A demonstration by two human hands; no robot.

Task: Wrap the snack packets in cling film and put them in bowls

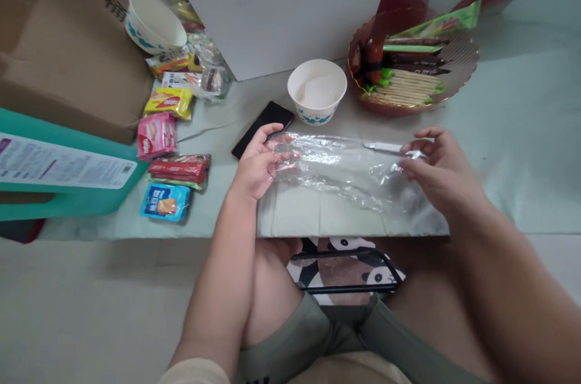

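A crinkled clear plastic bag [336, 175] stretches between both hands above the table's front edge. My left hand [261, 163] grips its left end, with fingertips showing through the film. In my right hand [433, 160] is a slim white cutter-like tool [385, 147]. Its thin tip points left along the bag's upper edge; its exact kind is not clear. The right fingers also touch the bag's right end. Just behind the left hand lies a black phone [263, 128]. Beyond the bag stands a white paper bowl [316, 93] with a pale spoon-like piece inside.
At the right back, a gold-rimmed bowl [467, 63] holds several wrapped snack sticks. Wrapped snacks line the left, including a blue packet [166, 201] and a pink packet [157, 135]. A cardboard box [68, 57], tilted paper bowl [154, 23] and white box [281, 8] stand behind.
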